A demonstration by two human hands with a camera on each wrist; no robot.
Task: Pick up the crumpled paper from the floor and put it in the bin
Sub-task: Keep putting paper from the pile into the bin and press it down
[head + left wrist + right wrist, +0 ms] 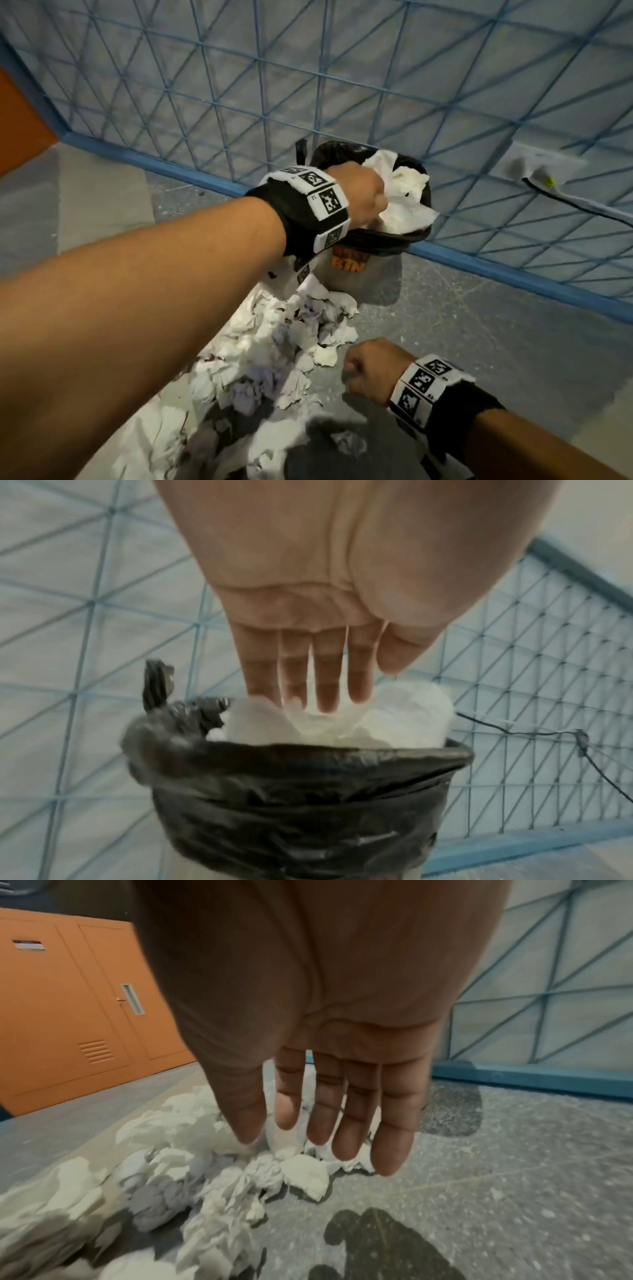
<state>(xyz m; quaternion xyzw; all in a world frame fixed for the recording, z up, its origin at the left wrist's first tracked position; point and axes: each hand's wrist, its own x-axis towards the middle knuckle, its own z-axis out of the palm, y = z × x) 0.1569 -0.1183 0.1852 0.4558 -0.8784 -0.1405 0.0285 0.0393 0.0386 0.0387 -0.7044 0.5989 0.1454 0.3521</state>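
Note:
A white bin (363, 274) lined with a black bag (308, 753) stands on the floor against the fence. White crumpled paper (407, 202) fills its mouth and rises above the rim. My left hand (363, 195) reaches over the bin, and in the left wrist view its straight fingers (325, 693) press down on that paper (404, 718). A long pile of crumpled paper (267, 349) lies on the floor in front of the bin. My right hand (366, 370) hangs just right of the pile with straight, empty fingers (356, 1139) above the paper (171, 1164).
A blue wire-mesh fence (308, 85) with a blue base rail runs behind the bin. A black cable (575, 202) hangs on it at the right. An orange metal cabinet (68, 1001) stands at the left. Bare grey floor (496, 342) lies right of the pile.

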